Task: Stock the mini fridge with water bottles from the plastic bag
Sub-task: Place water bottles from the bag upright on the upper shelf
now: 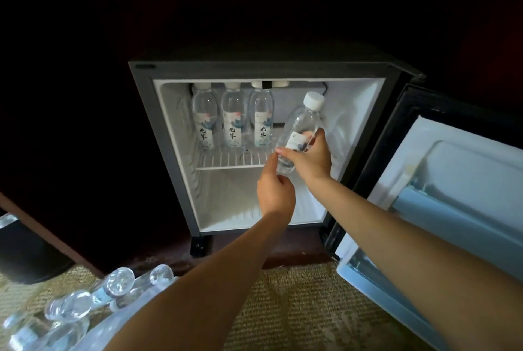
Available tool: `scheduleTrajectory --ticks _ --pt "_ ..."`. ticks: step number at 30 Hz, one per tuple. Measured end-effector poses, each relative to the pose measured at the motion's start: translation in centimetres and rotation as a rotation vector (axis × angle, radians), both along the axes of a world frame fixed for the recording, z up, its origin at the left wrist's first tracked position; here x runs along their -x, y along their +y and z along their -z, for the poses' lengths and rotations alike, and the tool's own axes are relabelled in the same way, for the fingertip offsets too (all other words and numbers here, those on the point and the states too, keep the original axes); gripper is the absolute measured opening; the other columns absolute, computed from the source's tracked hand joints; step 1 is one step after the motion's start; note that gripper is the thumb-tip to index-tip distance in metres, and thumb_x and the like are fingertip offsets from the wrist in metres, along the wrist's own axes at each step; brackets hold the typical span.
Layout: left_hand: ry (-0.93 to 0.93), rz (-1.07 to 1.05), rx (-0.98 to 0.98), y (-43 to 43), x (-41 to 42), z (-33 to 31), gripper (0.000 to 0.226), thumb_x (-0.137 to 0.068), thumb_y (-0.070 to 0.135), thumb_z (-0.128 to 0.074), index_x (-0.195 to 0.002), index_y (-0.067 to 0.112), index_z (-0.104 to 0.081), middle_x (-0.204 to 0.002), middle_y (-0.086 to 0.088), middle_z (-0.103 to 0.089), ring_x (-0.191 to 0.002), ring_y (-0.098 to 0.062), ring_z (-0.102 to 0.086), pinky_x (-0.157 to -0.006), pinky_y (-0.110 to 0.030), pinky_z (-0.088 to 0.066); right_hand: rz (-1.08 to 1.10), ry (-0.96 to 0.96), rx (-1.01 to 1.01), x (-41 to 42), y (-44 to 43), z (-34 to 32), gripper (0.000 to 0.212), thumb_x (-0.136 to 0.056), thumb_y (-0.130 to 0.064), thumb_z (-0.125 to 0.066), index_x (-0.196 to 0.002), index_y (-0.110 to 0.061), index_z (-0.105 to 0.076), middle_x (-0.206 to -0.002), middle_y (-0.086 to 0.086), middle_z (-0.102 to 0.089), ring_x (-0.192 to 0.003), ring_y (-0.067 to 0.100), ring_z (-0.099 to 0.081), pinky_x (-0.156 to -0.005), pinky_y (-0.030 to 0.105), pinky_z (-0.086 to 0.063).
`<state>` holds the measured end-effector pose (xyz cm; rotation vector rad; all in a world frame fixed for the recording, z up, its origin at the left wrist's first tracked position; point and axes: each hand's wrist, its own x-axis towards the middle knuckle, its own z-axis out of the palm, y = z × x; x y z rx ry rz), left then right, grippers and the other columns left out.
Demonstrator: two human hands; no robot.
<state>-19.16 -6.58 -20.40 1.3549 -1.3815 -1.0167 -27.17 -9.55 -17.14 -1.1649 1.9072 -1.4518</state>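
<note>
Clear bottle (304, 118), right grip (311, 158) curled round it

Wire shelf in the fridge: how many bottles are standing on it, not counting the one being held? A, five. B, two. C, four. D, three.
D: three upright bottles stand in a row on the wire shelf, while the fourth bottle is tilted in the grip of the right hand, not yet set down.
</note>
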Motion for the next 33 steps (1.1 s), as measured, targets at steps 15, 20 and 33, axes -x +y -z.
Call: scheduleTrajectory --ticks 15,20,33 --pt "-0.382 0.253 0.04 -3.8 1.0 1.5 0.084 -0.086 -0.005 -0.037 -0.151 0.021 0.01 -0.159 0.005 0.009 -0.138 -0.023 -0.035 -0.098 -0.036 -0.046 -0.064 0.141 -0.01 1.0 -5.7 2.1 0.061 -0.069 -0.028 -0.083 -0.12 -0.019 -0.051 -0.109 -0.004 -0.063 -0.096 0.016 -0.061 -0.078 0.025 -0.046" --pt "-0.529 0.247 0.113 -5.1 2.1 2.3 0.085 -0.082 -0.005 -0.039 -0.15 0.007 0.012 -0.159 -0.006 0.012 -0.146 -0.013 0.011 -0.12 -0.028 0.003 -0.059 0.163 0.035 1.9 -7.0 3.0 0.059 -0.069 -0.028 -0.082 -0.12 -0.018 -0.054 -0.111 -0.002 -0.066 -0.098 0.015 -0.062 -0.08 0.028 -0.049" --pt "-0.359 -0.097 0.25 -8.7 1.5 3.1 0.059 -0.073 -0.01 -0.044 -0.129 0.008 -0.049 -0.125 -0.008 -0.054 -0.116 -0.026 -0.049 -0.098 -0.04 -0.043 -0.081 0.081 0.08 3.3 -9.7 4.8 0.063 -0.068 -0.03 -0.083 -0.123 -0.016 -0.055 -0.116 0.003 -0.066 -0.105 0.02 -0.063 -0.089 0.044 -0.053"
